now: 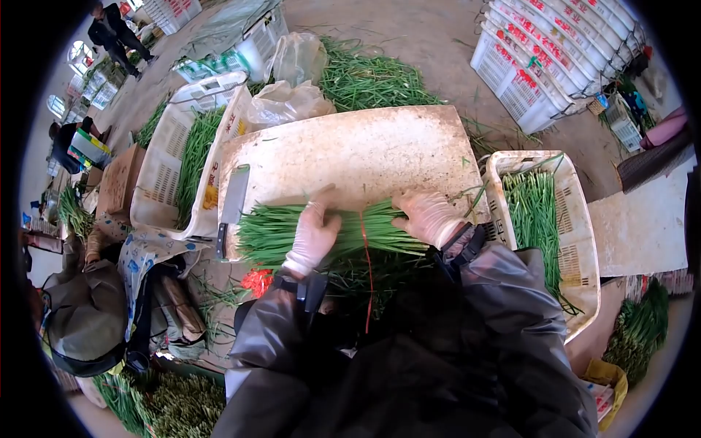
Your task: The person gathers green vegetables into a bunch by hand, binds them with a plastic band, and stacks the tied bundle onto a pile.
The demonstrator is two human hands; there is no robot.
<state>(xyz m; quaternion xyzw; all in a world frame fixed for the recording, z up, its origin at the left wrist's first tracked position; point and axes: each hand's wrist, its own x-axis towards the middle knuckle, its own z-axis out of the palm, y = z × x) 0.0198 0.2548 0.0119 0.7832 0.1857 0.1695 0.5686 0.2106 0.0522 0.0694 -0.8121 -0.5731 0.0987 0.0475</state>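
A bundle of long green stalks (281, 232) lies crosswise on the near edge of a worn white board (358, 146). A red string (366, 255) crosses the bundle between my hands and hangs over the board's edge. My left hand (315, 230), in a pale glove, rests on the bundle left of the string, thumb and fingers apart. At the bundle's right end my right hand (431, 217), also gloved, presses on the stalks; its fingers are spread and partly hidden. A cleaver (234, 197) lies at the board's left edge.
White crates with green stalks stand left (157, 164) and right (580, 233) of the board. Beyond it are plastic bags (292, 102) and loose stalks (376, 77). Stacked crates (540, 66) stand back right. A seated person (87, 314) is at left; another person (117, 36) stands far off.
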